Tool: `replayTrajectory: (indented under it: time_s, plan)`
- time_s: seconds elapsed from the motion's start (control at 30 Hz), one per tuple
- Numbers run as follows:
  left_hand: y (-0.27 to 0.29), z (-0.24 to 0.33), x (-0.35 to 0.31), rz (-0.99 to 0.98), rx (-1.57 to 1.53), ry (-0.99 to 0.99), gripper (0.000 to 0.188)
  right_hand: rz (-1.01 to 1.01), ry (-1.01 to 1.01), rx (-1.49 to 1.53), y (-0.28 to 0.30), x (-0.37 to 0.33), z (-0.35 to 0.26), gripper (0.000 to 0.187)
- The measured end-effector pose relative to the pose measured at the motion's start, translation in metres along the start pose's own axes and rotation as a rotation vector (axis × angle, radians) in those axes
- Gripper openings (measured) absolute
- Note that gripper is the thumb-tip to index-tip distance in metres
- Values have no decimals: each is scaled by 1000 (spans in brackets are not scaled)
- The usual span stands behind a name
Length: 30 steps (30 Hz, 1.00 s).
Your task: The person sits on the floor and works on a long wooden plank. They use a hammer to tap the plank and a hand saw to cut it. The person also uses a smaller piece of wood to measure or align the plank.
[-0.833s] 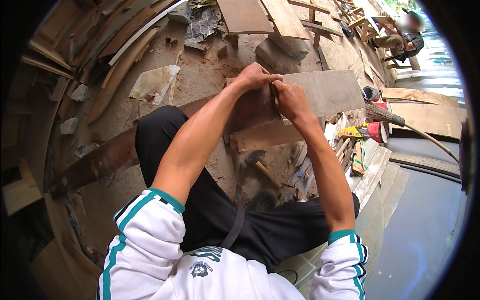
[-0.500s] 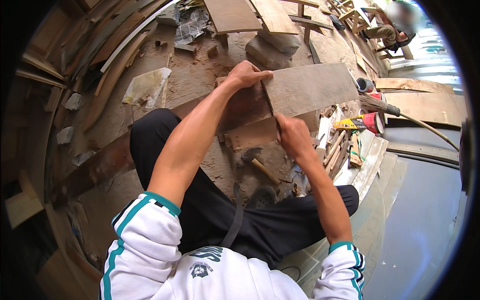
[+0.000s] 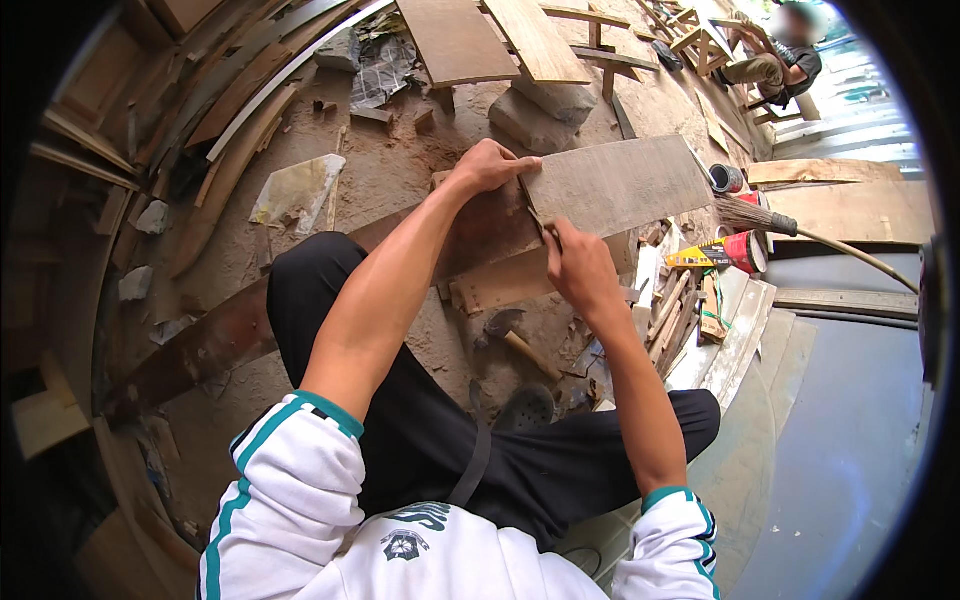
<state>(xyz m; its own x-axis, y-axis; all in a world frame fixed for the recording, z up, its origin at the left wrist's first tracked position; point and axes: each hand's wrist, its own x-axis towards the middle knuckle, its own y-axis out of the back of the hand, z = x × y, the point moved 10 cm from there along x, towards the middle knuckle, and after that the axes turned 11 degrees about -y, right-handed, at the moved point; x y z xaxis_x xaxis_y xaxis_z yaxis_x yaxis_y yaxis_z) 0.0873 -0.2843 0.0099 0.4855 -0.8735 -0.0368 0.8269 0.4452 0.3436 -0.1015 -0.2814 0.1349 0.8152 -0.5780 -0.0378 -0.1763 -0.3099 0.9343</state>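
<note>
A pale grey-brown wooden board (image 3: 625, 185) lies across a dark reddish-brown plank (image 3: 487, 238), with its left end facing me at a slant. A thin dark strip (image 3: 531, 207) runs along that end. My left hand (image 3: 490, 167) is closed at the board's far left corner, its thumb pressed on the corner and its other fingers mostly hidden. At the near left corner, my right hand (image 3: 584, 268) is closed in a pinch by the strip's lower end. What sits between those fingers is too small to name. Below lies a lighter wood piece (image 3: 505, 283).
A hammer (image 3: 525, 345) lies on the dusty floor near my shoe (image 3: 526, 405). At right are a broom (image 3: 755, 215), cans (image 3: 728, 175), a yellow-black saw-like item (image 3: 700, 253) and wood scraps. Boards (image 3: 460, 45) rest ahead; a person (image 3: 780, 70) sits far right.
My right hand has shifted slightly left and turned, showing more of the strip's lower end. The left hand keeps its hold at the far corner. The view has tilted a little.
</note>
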Motion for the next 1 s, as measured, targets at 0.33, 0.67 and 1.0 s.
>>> replayTrajectory:
  time_s: [0.33,0.67,1.0]
  plan:
    - [1,-4,-1,-7,-18,12,58,162,158,4,-15,64,-22,15]
    - [4,4,-1,12,4,-42,58,47,268,-251,-33,80,-27,14]
    - [-4,4,1,2,6,-30,73,-188,99,-195,-31,-90,47,19]
